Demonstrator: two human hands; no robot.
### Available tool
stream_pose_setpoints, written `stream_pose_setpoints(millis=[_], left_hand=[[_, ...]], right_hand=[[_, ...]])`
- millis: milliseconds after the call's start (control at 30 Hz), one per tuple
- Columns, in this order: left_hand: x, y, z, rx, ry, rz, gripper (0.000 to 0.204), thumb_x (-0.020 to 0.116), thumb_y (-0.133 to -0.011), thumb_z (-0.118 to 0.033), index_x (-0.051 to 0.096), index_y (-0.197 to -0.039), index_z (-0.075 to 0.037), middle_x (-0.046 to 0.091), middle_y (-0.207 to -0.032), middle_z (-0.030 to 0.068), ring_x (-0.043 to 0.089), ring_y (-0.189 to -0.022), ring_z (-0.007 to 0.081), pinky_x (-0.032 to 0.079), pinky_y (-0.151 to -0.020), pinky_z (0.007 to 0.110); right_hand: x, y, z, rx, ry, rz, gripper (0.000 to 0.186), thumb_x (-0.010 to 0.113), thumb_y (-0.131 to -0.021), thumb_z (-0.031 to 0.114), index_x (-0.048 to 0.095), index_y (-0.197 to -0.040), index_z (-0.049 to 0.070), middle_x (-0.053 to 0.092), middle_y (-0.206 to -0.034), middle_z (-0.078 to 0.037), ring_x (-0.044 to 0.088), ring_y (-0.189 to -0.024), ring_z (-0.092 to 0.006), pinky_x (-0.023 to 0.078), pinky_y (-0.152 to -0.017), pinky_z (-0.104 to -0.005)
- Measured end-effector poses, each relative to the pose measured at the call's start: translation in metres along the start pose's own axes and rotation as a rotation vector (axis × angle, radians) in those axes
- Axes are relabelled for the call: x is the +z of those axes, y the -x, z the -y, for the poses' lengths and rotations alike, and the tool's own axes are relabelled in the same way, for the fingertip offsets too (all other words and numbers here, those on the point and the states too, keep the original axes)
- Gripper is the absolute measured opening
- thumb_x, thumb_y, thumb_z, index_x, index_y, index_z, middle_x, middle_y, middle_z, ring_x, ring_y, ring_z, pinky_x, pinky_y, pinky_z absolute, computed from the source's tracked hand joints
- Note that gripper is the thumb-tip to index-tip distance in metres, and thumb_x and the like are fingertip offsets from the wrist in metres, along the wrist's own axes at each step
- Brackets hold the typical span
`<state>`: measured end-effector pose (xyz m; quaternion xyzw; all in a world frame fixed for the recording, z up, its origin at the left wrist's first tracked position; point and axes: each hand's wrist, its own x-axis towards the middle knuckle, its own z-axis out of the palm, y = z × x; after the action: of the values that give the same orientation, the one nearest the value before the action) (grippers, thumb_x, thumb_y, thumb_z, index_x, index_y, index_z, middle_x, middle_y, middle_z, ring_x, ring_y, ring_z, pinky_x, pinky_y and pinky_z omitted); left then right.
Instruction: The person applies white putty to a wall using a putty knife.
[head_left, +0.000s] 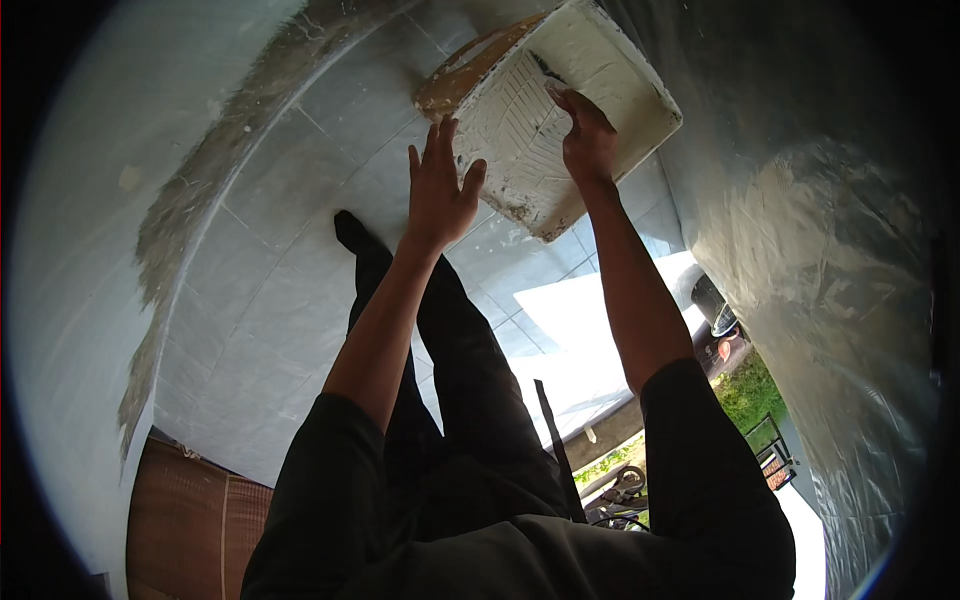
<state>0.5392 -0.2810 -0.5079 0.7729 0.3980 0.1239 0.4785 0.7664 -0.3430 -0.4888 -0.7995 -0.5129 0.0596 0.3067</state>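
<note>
Over the paint-smeared tray [528, 135], we curl our right hand [588, 142], its grip unclear; our left hand [440, 190] spreads wide nearby.

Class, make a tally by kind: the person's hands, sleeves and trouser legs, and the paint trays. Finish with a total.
Hands: 2 (left hand, right hand)
Sleeves: 2 (left sleeve, right sleeve)
Trouser legs: 2 (left leg, right leg)
Paint tray: 1
Total: 7
</note>
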Motion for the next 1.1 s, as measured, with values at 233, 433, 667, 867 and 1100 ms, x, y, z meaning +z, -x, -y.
stream_pose_setpoints(millis=[233,433,667,867,1100], left_hand=[[-0.001,0.002,0.001,-0.001,-0.001,0.009,0.072,0.056,-0.099,-0.034,0.025,-0.155,-0.001,0.031,-0.161,0.0257,0.025,-0.151,0.0456,0.012,-0.122,0.064],[-0.033,0.014,-0.018,0.029,-0.056,0.025,0.07,0.053,-0.102,-0.034,0.023,-0.157,-0.003,0.028,-0.163,0.0253,0.021,-0.152,0.0452,0.011,-0.124,0.059],[-0.11,0.018,-0.094,0.145,0.008,-0.097,0.074,0.052,-0.102,-0.035,0.019,-0.158,0.001,0.025,-0.164,0.0271,0.015,-0.154,0.0468,0.011,-0.124,0.057],[-0.212,0.022,-0.171,0.327,-0.032,-0.305,0.073,0.046,-0.104,-0.043,0.019,-0.16,-0.003,0.021,-0.167,0.0211,0.01,-0.157,0.0383,0.006,-0.126,0.054],[-0.342,0.052,-0.223,0.443,-0.139,-0.545,0.075,0.044,-0.103,-0.049,0.024,-0.157,-0.001,0.02,-0.168,0.0201,0.011,-0.157,0.0397,0.007,-0.126,0.055]], right_hand=[[0.013,0.134,0.032,0.023,0.075,0.179,0.046,0.056,-0.08,-0.016,0.068,-0.119,0.004,0.071,-0.118,-0.017,0.068,-0.111,-0.0366,0.053,-0.098,-0.0471],[-0.043,0.078,0.065,0.627,-0.172,0.285,0.024,0.056,-0.1,0.006,0.068,-0.119,-0.002,0.074,-0.105,-0.016,0.069,-0.087,-0.0256,0.051,-0.088,-0.0317],[-0.087,0.01,0.125,0.699,-1.132,-0.081,0.038,0.056,-0.101,0.005,0.055,-0.138,-0.003,0.062,-0.129,-0.008,0.057,-0.117,-0.0172,0.041,-0.106,-0.0336],[-0.128,-0.049,0.236,0.592,-1.511,-0.07,0.044,0.059,-0.101,0.006,0.049,-0.143,-0.001,0.059,-0.137,-0.012,0.057,-0.126,-0.0234,0.043,-0.11,-0.0418],[-0.162,-0.103,0.368,0.358,-1.673,0.007,0.035,0.061,-0.098,0.0,0.056,-0.133,-0.005,0.064,-0.128,-0.011,0.063,-0.117,-0.0203,0.05,-0.103,-0.0363]])
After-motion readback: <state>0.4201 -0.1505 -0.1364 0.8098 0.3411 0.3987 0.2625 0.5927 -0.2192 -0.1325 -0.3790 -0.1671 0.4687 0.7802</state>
